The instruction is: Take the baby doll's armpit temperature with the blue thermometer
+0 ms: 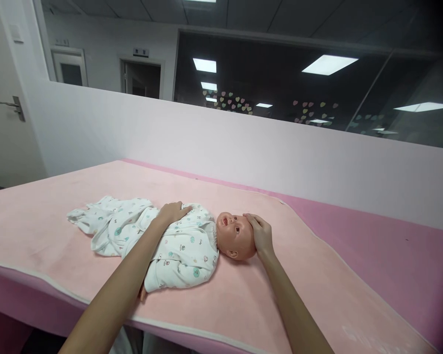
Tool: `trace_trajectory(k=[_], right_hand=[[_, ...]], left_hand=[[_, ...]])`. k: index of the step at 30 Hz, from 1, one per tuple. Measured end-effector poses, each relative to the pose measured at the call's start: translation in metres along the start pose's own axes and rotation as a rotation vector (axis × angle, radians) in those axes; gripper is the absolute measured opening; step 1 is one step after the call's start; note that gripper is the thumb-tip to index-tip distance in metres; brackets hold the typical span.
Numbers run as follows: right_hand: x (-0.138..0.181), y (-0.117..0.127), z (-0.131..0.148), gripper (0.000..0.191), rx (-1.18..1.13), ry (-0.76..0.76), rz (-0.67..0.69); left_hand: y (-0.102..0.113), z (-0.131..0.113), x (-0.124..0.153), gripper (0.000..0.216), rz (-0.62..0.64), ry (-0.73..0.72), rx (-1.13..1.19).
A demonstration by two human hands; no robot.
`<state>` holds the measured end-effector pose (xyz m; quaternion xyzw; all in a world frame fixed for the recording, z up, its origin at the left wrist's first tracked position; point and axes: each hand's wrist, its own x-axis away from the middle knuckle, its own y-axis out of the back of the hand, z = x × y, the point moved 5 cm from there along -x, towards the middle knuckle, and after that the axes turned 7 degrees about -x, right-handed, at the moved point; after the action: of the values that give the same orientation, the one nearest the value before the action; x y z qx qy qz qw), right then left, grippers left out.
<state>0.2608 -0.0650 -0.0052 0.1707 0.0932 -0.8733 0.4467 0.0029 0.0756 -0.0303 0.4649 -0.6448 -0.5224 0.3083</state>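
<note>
A baby doll point(236, 238) lies on its back across the pink mat, its head toward the right. It wears white printed baby clothes point(186, 253), a top and trousers with small coloured figures. My left hand point(173, 213) rests flat on the far side of the doll's torso, fingers stretched out over the cloth. Against the crown of the doll's head lies my right hand point(262, 233), its fingers extended along the top and far side. One small doll hand shows below the near sleeve, partly behind my left forearm.
The pink mat point(335, 295) with a pale edging covers a padded pink surface point(391, 226). A white low wall point(243, 142) runs behind it, topped by a dark window point(280, 73) with heart stickers. At the far left stands a door point(7, 118) with a metal handle.
</note>
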Motion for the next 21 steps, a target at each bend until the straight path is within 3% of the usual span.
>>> trace_trajectory(k=[3, 5, 9, 15, 21], right_hand=[[0.006, 0.007, 0.006, 0.035, 0.063, 0.128, -0.159], [0.011, 0.007, 0.011, 0.04, 0.108, 0.202, -0.177], [0.014, 0.001, 0.011, 0.043, 0.195, 0.284, -0.051], [0.004, -0.008, -0.007, 0.045, 0.071, 0.181, 0.218], [-0.002, -0.01, -0.006, 0.041, 0.119, 0.153, 0.219]], left_hand=[[-0.001, 0.001, -0.001, 0.068, -0.003, 0.0, -0.002], [-0.002, 0.001, -0.002, 0.067, -0.006, -0.002, -0.002], [-0.003, 0.002, -0.002, 0.066, -0.003, -0.002, 0.005], [-0.003, 0.001, -0.001, 0.066, -0.011, -0.008, 0.0], [-0.003, 0.001, -0.002, 0.067, -0.007, -0.001, -0.017]])
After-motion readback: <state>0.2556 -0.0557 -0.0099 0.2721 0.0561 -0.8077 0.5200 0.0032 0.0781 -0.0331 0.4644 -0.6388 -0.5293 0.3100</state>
